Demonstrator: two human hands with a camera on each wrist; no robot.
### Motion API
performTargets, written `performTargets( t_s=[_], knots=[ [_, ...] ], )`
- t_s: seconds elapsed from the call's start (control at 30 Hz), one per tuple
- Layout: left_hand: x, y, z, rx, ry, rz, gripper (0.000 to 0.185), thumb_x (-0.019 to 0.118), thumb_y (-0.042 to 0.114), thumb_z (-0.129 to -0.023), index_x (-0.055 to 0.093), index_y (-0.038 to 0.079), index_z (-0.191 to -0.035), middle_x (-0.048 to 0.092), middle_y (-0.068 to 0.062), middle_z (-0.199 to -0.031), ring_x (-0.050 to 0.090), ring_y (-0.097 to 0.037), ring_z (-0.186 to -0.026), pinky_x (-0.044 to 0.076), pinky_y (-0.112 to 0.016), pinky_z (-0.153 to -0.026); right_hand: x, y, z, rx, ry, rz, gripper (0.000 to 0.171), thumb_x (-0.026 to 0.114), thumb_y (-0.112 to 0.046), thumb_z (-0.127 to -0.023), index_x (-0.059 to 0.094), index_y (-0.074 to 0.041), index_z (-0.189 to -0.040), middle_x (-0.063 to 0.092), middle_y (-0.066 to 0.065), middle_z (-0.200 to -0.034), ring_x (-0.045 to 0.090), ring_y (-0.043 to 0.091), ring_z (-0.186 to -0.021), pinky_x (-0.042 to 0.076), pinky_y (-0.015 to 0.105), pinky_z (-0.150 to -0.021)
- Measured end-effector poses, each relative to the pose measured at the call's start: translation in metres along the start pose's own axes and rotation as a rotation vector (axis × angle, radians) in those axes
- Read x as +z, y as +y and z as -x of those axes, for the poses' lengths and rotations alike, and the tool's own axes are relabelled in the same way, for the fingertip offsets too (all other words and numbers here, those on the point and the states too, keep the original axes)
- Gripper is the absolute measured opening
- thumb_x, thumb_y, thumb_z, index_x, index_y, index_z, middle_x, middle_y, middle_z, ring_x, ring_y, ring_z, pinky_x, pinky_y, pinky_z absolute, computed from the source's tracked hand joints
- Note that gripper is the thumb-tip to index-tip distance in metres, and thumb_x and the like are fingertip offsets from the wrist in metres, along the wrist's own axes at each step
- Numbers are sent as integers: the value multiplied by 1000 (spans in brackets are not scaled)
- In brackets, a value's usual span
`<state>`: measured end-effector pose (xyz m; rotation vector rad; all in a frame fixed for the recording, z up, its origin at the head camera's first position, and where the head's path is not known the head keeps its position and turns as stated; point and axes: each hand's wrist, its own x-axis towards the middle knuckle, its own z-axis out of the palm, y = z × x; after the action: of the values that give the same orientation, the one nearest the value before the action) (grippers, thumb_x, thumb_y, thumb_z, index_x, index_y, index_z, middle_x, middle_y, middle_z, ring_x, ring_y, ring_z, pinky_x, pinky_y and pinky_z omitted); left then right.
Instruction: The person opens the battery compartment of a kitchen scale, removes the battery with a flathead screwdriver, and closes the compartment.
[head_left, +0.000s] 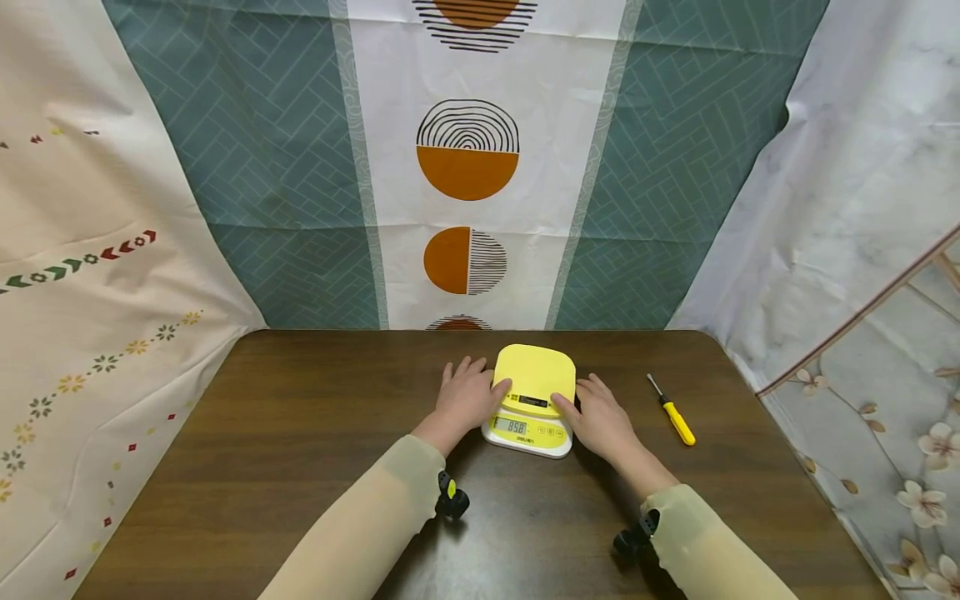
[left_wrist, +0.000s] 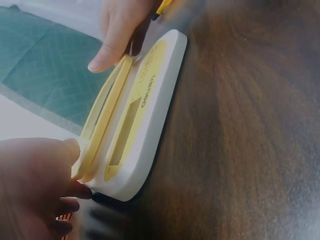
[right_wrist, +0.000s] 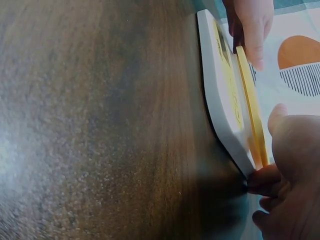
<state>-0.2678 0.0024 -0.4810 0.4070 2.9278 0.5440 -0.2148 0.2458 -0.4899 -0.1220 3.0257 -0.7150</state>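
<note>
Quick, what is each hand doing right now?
Left hand: grips the left edge of the yellow scale, thumb on its platform.
Right hand: grips the scale's right edge, thumb on top.

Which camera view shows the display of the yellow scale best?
The head view: the display faces the camera with lit digits, between both hands. The left wrist view shows it only edge-on, as a slanted window. In the right wrist view it cannot be made out.
</note>
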Motion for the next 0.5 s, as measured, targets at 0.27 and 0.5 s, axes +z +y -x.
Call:
performTargets(
  t_s=[0.27, 0.5],
  knots=[
    [-2, -3, 3, 15, 28, 8, 62, 48, 54, -116, 69, 8, -151, 46, -15, -171, 27, -39, -165, 14, -61, -134, -2, -6, 2, -2, -12, -35, 75, 55, -53, -115, 56, 11, -153, 51, 33, -160, 24, 50, -163, 29, 72, -125],
    [-4, -7, 9, 34, 73, 61, 59, 50, 49, -117, 70, 4, -148, 51, -17, -167, 32, -40, -163, 15, -60, -134, -2, -11, 4, -1, 0, -31, 73, 56, -50, -115, 55, 12, -154, 50, 32, -161, 24, 50, -164, 28, 70, -127]
  ],
)
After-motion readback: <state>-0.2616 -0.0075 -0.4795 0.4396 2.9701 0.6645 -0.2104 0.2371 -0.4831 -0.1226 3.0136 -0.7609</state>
